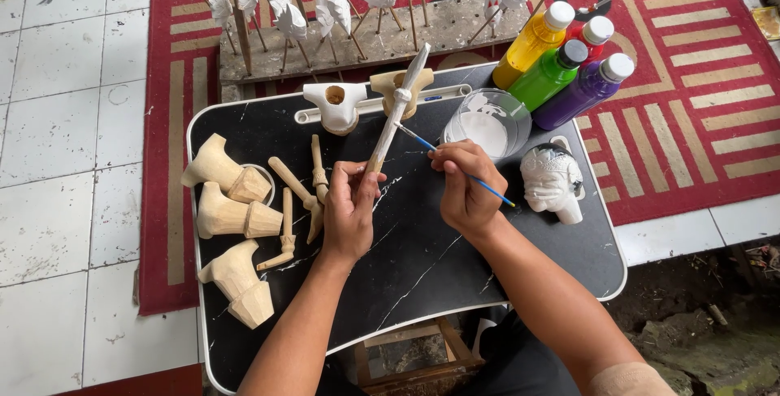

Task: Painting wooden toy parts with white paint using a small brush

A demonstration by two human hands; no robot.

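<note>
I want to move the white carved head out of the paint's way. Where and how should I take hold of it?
Probably best to grip the white carved head by its short neck stub at the lower right, coming from the right table edge. It lies on its side beside the clear cup of white paint, and the right hand with the blue brush works on its left.
</note>
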